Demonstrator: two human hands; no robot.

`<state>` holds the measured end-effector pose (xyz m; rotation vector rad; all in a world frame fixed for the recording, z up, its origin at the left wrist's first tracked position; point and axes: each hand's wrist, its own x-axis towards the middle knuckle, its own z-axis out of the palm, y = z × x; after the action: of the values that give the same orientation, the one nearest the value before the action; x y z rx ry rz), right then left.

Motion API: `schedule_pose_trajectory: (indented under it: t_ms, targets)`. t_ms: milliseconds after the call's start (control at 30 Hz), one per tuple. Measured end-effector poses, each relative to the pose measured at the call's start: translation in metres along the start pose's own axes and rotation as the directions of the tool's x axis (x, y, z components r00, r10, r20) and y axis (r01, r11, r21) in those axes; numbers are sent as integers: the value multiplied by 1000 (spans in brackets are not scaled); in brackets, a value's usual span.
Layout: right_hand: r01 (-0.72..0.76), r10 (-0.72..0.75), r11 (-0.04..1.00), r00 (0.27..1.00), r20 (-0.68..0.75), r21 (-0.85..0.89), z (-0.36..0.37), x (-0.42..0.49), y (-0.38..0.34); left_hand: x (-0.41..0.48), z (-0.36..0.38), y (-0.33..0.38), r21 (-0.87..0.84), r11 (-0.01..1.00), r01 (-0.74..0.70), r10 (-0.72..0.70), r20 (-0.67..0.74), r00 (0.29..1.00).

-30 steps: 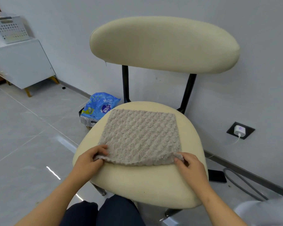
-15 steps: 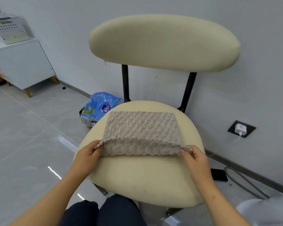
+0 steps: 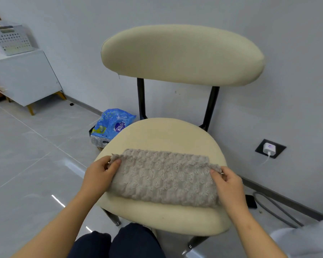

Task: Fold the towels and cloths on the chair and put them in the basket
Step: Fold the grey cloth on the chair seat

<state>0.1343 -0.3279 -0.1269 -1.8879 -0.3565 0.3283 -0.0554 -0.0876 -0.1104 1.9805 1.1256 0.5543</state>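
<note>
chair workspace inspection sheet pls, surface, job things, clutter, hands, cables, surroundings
surface: cream chair seat, bare at the back
job's things: grey textured cloth lies across the seat front, apparently folded over once; white perforated basket far left on a white cabinet
clutter: blue plastic bag on the floor left of the chair; dark phone on the floor, right
hands: left hand and right hand each pinch a far corner of the cloth
cables: white charger in a wall socket; grey cable on the floor
surroundings: grey wall, glossy tiled floor
</note>
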Motion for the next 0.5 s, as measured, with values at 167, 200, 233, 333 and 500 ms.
schedule_pose_trajectory:
  t_ms: [167,200,233,333,500]
  targets:
    - [-5,-1,996,998,-62,-86,15,36,-4,45,18,2,-34,992,125,-123,53,991]
    - [-13,6,995,998,-66,-103,17,41,-4,53,23,2,-18,991,135,-133,63,989]
    - [-25,18,993,998,-63,-114,20,47,-2,58,27,1,1,990,139,-139,72,988]
    - [-87,77,985,995,-70,-152,24,56,4,69,37,-3,77,983,169,-177,106,979]
    - [-142,125,966,988,-87,-218,27,65,10,75,44,-10,227,961,158,-179,77,981]
